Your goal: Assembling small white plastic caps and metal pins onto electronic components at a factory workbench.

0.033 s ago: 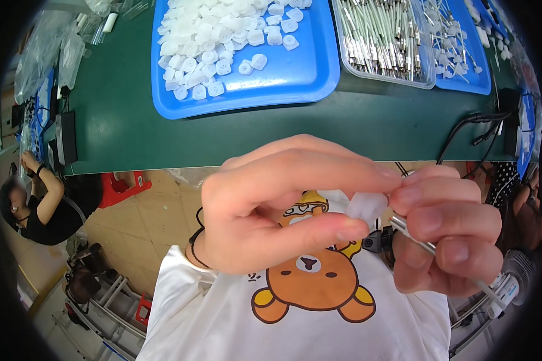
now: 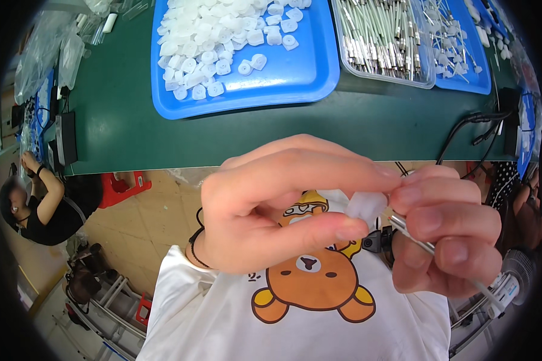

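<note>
In front of my chest, my left hand (image 2: 277,204) is closed, with a small translucent white plastic cap (image 2: 366,206) pinched at its thumb and fingertips. My right hand (image 2: 448,231) is wrapped round a thin pale rod with a shiny metal end (image 2: 414,234), which slants down to the right. The rod's metal tip points at the cap's right side with a small gap between them. The fingertips of both hands meet or nearly meet above the cap. Many similar white caps (image 2: 208,57) lie heaped in a blue tray (image 2: 253,99) on the green table.
A clear plastic box (image 2: 403,81) of thin metal-ended rods (image 2: 379,42) stands right of the tray. Another blue tray (image 2: 473,84) holds rods with white caps. Black cables (image 2: 470,123) lie at the table's right. A red stool (image 2: 120,189) and a co-worker (image 2: 48,201) are at left.
</note>
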Action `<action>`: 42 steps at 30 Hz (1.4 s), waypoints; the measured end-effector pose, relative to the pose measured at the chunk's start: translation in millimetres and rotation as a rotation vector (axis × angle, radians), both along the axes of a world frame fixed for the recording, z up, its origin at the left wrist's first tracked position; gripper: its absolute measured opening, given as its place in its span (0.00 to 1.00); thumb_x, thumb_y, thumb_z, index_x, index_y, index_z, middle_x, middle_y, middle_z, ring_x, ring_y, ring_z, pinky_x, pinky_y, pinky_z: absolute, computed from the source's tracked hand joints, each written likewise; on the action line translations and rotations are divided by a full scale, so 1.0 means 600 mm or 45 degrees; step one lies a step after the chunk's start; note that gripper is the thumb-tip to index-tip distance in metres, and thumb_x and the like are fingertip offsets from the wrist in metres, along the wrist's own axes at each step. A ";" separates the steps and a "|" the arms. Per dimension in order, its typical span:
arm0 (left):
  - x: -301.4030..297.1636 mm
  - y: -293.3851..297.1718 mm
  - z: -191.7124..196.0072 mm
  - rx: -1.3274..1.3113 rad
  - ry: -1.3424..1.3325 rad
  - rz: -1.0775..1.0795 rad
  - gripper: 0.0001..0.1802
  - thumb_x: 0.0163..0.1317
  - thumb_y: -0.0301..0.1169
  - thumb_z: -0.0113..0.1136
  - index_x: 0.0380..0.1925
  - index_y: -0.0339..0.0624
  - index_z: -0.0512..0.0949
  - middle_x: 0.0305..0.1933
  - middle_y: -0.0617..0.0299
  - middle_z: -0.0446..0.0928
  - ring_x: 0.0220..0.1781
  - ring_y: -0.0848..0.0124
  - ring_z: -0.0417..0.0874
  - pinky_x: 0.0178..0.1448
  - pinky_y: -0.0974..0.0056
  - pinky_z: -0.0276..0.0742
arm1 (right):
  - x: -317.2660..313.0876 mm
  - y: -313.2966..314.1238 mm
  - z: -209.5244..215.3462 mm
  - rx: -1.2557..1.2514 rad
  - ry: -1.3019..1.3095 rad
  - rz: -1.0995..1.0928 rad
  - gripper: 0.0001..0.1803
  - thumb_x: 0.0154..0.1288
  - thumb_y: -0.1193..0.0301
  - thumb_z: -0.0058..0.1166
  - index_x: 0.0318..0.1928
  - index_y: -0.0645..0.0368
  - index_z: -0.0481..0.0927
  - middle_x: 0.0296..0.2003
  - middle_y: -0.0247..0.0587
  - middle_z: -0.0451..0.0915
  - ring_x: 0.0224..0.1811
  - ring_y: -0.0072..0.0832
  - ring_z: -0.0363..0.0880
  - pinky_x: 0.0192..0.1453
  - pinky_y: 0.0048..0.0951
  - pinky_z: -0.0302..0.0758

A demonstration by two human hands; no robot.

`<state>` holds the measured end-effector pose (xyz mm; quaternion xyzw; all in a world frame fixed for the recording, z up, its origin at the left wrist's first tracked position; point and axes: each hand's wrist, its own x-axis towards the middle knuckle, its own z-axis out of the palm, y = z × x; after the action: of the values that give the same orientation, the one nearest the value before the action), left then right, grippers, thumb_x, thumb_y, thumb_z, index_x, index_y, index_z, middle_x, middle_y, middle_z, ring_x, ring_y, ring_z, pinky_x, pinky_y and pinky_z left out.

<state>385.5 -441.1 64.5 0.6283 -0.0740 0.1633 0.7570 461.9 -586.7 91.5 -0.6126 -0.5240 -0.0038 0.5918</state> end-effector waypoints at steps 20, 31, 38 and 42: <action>-0.005 -0.005 0.010 -0.043 0.218 0.106 0.22 0.46 0.39 0.58 0.32 0.28 0.71 0.26 0.52 0.73 0.26 0.73 0.73 0.28 0.74 0.68 | 0.011 0.000 0.008 -0.132 0.126 0.128 0.17 0.48 0.82 0.45 0.40 0.59 0.60 0.32 0.44 0.68 0.30 0.36 0.71 0.27 0.30 0.67; -0.004 -0.013 -0.007 0.455 -0.262 0.370 0.15 0.50 0.32 0.54 0.30 0.28 0.69 0.27 0.50 0.73 0.25 0.69 0.75 0.26 0.73 0.71 | 0.001 0.003 0.002 -0.093 0.100 0.029 0.16 0.48 0.81 0.47 0.38 0.56 0.60 0.34 0.44 0.69 0.31 0.36 0.71 0.27 0.31 0.63; -0.001 -0.010 -0.004 0.451 -0.241 0.316 0.15 0.51 0.32 0.54 0.30 0.27 0.69 0.26 0.51 0.72 0.25 0.70 0.74 0.27 0.73 0.70 | 0.008 0.007 -0.007 -0.064 0.028 -0.003 0.14 0.48 0.77 0.50 0.35 0.54 0.62 0.30 0.38 0.72 0.29 0.33 0.70 0.28 0.30 0.59; -0.004 -0.011 0.006 0.391 -0.074 0.261 0.18 0.50 0.33 0.55 0.34 0.26 0.69 0.27 0.51 0.72 0.27 0.72 0.73 0.29 0.74 0.69 | 0.016 0.016 -0.023 0.004 -0.041 -0.094 0.09 0.49 0.75 0.49 0.31 0.56 0.64 0.27 0.39 0.73 0.28 0.32 0.68 0.29 0.30 0.60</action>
<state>383.0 -447.9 67.8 0.7359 -0.0554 0.2443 0.6290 471.2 -576.9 77.8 -0.6303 -0.5106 -0.0363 0.5837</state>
